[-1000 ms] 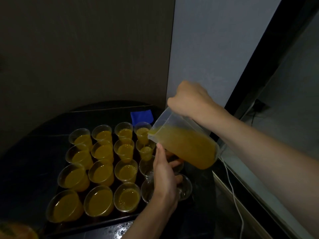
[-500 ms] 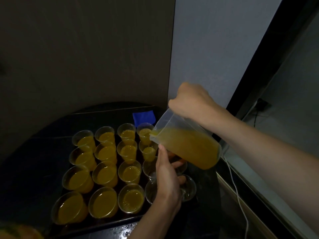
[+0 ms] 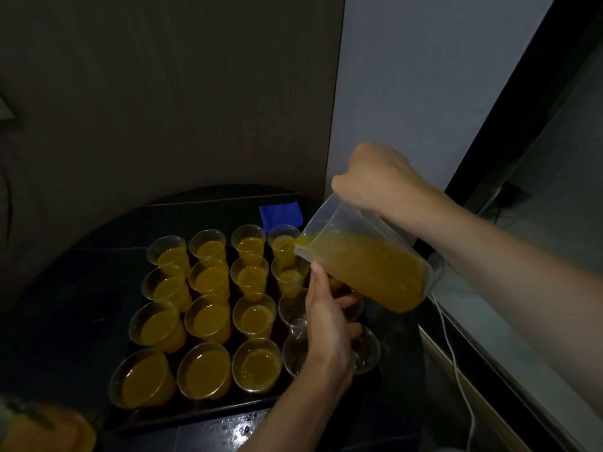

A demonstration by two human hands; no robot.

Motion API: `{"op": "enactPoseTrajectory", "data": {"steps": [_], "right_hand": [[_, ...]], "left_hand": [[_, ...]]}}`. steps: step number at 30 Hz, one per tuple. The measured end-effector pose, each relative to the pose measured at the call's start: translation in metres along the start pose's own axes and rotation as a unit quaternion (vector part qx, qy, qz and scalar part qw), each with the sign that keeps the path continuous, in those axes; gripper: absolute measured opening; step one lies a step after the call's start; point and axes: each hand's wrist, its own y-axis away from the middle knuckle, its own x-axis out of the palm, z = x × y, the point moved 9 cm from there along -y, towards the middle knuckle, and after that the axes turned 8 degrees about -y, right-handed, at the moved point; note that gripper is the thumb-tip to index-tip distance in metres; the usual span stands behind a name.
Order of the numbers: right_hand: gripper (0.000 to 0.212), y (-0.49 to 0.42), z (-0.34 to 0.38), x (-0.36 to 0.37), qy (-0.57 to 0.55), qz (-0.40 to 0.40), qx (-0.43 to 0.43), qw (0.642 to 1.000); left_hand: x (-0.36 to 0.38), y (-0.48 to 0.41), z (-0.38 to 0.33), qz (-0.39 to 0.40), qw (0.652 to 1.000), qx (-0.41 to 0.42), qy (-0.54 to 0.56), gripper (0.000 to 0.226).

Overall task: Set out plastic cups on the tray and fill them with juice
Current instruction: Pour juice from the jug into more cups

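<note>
- Head view, far left: a blurred orange object (image 3: 49,432) sits at the bottom corner; what it is cannot be told.
- A dark rectangular tray (image 3: 182,415) lies on a dark glossy countertop (image 3: 65,288), wet just in front of the tray.
- Clear plastic cups (image 3: 204,370) stand upright on the tray in four columns of four. The three left columns hold orange juice (image 3: 153,331) nearly to the rim.
- A blue folded cloth (image 3: 281,213) lies on the counter just behind the right-hand column.
- In that column the two far cups hold juice; the two empty clear cups (image 3: 367,353) stand nearer the camera.
- The left hand (image 3: 326,331) reaches in from below, fingers curled round the farther empty cup, thumb pointing up just under the jug's lip.
- A clear plastic jug (image 3: 365,265), about half full of juice, is tilted steeply left above the right column, juice reaching its lip over the far cups.
- The right hand (image 3: 381,181) grips the jug from above in a closed fist.
- A white cable (image 3: 456,370) trails down on the right.
</note>
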Motion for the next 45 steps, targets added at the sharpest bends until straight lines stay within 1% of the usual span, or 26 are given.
{"op": "enactPoseTrajectory", "data": {"steps": [3,13,25,34,39,45], "right_hand": [[0.033,0.001,0.000,-0.002,-0.003,-0.001,0.000,1.000],[0.034,0.000,0.001,0.000,0.005,0.001,0.003,1.000],[0.032,0.002,0.003,0.000,0.002,0.015,0.000,1.000],[0.029,0.005,0.001,-0.001,0.003,0.008,-0.002,1.000],[0.029,0.007,-0.007,-0.002,0.007,0.004,0.007,1.000],[0.029,0.015,-0.018,-0.012,-0.037,-0.015,0.015,0.999]], "left_hand": [[0.000,-0.001,0.001,-0.004,1.000,-0.010,0.010,0.061],[0.001,-0.003,0.006,-0.002,1.000,-0.021,0.022,0.063],[0.004,-0.002,0.008,0.000,0.998,-0.033,0.046,0.053],[0.005,-0.004,0.012,0.000,0.999,-0.030,0.033,0.059],[0.011,-0.004,0.019,0.006,0.998,-0.037,0.045,0.067],[0.008,0.000,0.007,0.011,1.000,-0.009,0.019,0.058]]}}
